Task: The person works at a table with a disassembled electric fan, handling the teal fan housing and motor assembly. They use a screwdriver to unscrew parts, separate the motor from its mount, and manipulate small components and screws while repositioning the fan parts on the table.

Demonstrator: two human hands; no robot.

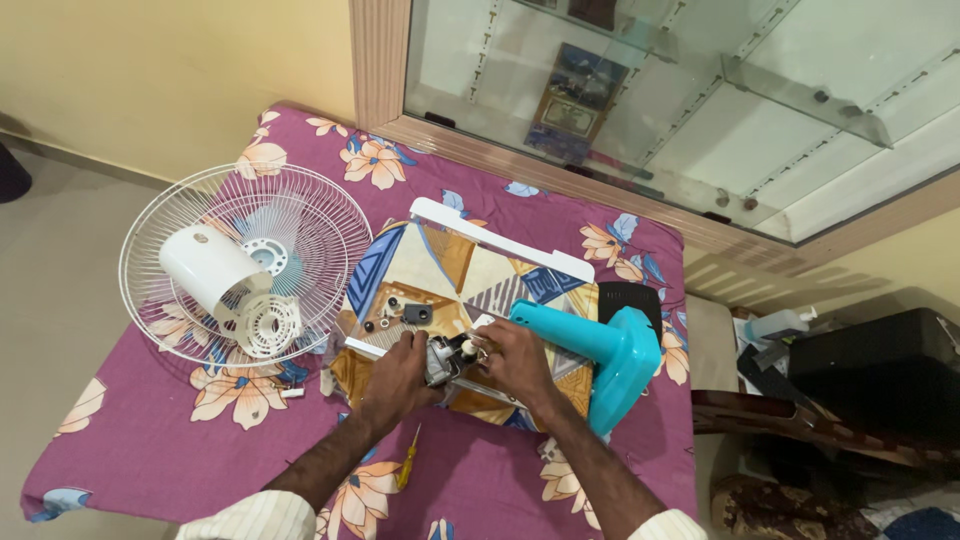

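My left hand [395,372] and right hand [512,360] both grip the small grey metal fan motor [445,360] between them, its axis running hand to hand, just left of the turquoise plastic fan stand [600,350] (left is nearer the loose parts).
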